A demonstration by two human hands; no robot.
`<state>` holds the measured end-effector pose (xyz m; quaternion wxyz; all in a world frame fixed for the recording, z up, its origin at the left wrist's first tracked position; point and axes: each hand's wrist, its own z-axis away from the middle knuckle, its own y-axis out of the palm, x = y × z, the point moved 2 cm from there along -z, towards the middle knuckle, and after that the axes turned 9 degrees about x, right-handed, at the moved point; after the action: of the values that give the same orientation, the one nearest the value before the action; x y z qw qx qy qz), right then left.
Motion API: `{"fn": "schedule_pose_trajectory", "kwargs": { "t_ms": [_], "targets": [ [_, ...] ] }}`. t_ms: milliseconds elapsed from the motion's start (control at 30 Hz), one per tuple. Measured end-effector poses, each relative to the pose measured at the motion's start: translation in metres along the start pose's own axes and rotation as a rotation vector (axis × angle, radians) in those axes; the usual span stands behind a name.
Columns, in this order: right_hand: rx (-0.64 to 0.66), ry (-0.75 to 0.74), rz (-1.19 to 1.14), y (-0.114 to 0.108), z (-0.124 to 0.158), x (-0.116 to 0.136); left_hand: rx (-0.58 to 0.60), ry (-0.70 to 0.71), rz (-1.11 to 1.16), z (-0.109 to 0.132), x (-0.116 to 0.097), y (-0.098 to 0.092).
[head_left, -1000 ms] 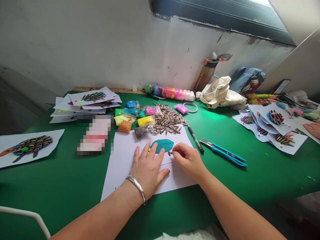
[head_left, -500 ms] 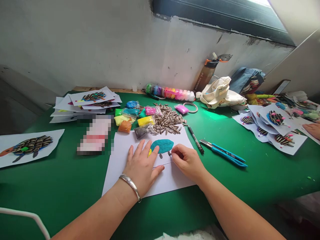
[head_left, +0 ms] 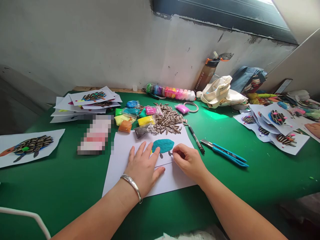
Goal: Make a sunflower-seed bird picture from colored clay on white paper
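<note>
My left hand [head_left: 143,166] lies flat on a white sheet of paper [head_left: 117,160], fingers spread, a silver bangle at the wrist. Its fingertips reach a flattened teal clay shape [head_left: 163,145], and a bit of yellow clay [head_left: 151,152] peeks out beside the index finger. Two short black clay legs [head_left: 161,155] sit under the teal shape. At the right-hand leg, my right hand [head_left: 187,160] pinches thumb and forefinger together on what looks like a small piece of black clay, largely covered by the fingertips.
Sunflower seeds [head_left: 167,120] are heaped behind the paper, beside several clay packets [head_left: 146,120]. A black pen [head_left: 196,139] and a blue utility knife [head_left: 225,153] lie to the right. Seed-covered pictures [head_left: 33,146] lie at both sides. Another person's hand [head_left: 313,129] shows at far right.
My left hand sits slightly further right over the yellow clay, covering more of it. My right hand keeps its pinch at the black leg, almost still.
</note>
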<state>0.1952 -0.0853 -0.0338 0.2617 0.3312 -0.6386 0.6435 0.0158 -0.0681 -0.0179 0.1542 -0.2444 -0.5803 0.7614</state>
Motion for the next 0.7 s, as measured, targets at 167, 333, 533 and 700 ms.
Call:
{"fn": "schedule_pose_trajectory", "kwargs": {
  "t_ms": [167,333,533,700],
  "targets": [
    [-0.014,0.006,0.022,-0.0002,-0.0003,-0.0004,-0.007,0.002,0.006,0.0001,0.0002,0.0003],
    [-0.014,0.011,0.026,0.0003,-0.0008,-0.0009,-0.005,-0.001,0.0,0.0001,0.0004,0.0008],
    [-0.011,0.008,0.024,0.001,0.0007,-0.001,-0.013,0.001,0.007,0.0003,0.0004,0.0015],
    [-0.062,0.002,-0.008,0.0019,0.0012,-0.0017,-0.024,0.004,0.02,0.0013,0.0007,-0.0013]
  ]
}}
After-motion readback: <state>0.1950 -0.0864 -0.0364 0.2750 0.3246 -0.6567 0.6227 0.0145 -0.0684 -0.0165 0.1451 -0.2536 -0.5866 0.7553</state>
